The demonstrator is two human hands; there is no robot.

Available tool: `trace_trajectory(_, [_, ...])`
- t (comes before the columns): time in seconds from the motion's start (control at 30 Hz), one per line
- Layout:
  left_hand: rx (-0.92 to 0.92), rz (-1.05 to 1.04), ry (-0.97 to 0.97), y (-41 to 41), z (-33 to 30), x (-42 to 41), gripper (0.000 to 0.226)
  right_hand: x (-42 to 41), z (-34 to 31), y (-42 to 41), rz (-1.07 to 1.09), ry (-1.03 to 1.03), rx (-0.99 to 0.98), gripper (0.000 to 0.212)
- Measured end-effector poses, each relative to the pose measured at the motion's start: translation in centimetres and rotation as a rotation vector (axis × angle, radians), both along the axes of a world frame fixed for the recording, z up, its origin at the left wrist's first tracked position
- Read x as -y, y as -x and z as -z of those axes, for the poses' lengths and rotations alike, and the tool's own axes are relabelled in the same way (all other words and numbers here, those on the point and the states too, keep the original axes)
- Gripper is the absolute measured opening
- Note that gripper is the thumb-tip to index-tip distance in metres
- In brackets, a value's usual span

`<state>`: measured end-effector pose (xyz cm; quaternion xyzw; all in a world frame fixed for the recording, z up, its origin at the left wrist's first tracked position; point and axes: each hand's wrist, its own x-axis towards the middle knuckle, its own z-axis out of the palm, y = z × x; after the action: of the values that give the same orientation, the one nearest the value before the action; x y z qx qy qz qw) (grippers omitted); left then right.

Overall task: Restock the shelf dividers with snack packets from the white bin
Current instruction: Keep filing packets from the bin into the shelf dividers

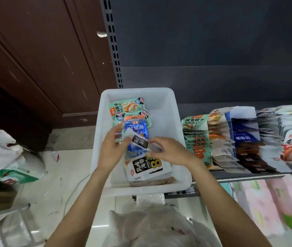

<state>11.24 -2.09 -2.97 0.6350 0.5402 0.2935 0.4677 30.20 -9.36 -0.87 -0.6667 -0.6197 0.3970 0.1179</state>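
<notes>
I am pinching one small dark snack packet (140, 142) between my left hand (110, 152) and right hand (170, 151), both grips closed on it, white bin (166, 111) directly beneath.

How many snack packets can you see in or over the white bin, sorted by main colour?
Green packets: 2
Blue packets: 1
White packets with black labels: 2, one lying in the white bin, one held above it
Total: 5
</notes>
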Motion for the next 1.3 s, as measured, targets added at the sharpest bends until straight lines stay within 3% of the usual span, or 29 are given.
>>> trace_trajectory(0.07, [0.260, -0.107, 0.161, -0.5, -1.6, 0.0, 0.035, 0.8, -0.9, 0.2, 0.154, 0.048, -0.284, 0.037])
trace_trajectory(0.13, [0.412, -0.019, 0.325, -1.1, -2.9, 0.1, 0.030, 1.4, -1.2, 0.7, 0.296, 0.069, -0.433, 0.035])
trace_trajectory(0.2, [0.429, 0.064, 0.359, -1.8, -3.4, 0.2, 0.026, 1.8, -1.4, 1.2, 0.476, 0.033, -0.572, 0.037])
trace_trajectory(0.3, [0.501, 0.023, 0.388, -2.6, -3.9, 0.4, 0.031, 2.3, -1.7, 1.2, 0.734, -0.074, -0.785, 0.021])
trace_trajectory(0.37, [0.540, 0.051, 0.438, -2.9, -4.2, 0.6, 0.038, 2.8, -2.1, 1.0, 0.819, -0.132, -0.857, 0.019])
trace_trajectory(0.43, [0.454, 0.188, 0.432, -3.7, -4.6, 1.2, 0.034, 3.4, -2.4, 0.7, 0.847, -0.179, -0.884, 0.015])
trace_trajectory(0.53, [0.298, 0.359, 0.242, -5.7, -5.1, 2.2, 0.025, 4.7, -2.8, 0.0, 0.910, -0.265, -0.856, 0.019])
trace_trajectory(0.7, [0.046, 0.649, -0.125, -9.8, -7.3, 3.7, 0.030, 8.8, -5.5, -4.6, 0.865, -0.643, -0.496, 0.068])
trace_trajectory(0.77, [-0.015, 0.754, -0.233, -12.1, -8.5, 4.7, 0.029, 11.3, -6.9, -7.8, 0.784, -0.628, -0.244, 0.061])
trace_trajectory(0.83, [-0.060, 0.844, -0.367, -15.1, -9.4, 6.2, 0.028, 13.9, -7.7, -11.2, 0.704, -0.578, -0.072, 0.030])
trace_trajectory(0.93, [-0.014, 0.847, -0.483, -20.2, -10.0, 8.6, 0.033, 17.2, -8.2, -16.1, 0.731, -0.610, -0.222, 0.010])
trace_trajectory(1.07, [0.060, 0.605, -0.527, -28.1, -9.6, 9.9, 0.047, 21.3, -7.2, -24.2, 0.898, -0.730, -0.297, 0.005])
trace_trajectory(1.13, [-0.056, 0.555, -0.494, -31.9, -9.1, 9.8, 0.050, 22.5, -7.4, -27.7, 1.008, -0.779, -0.352, 0.018])
trace_trajectory(1.3, [-0.526, 0.670, -0.555, -38.7, -6.9, 9.8, 0.069, 22.9, -8.5, -34.9, 1.061, -0.852, -0.313, 0.024])
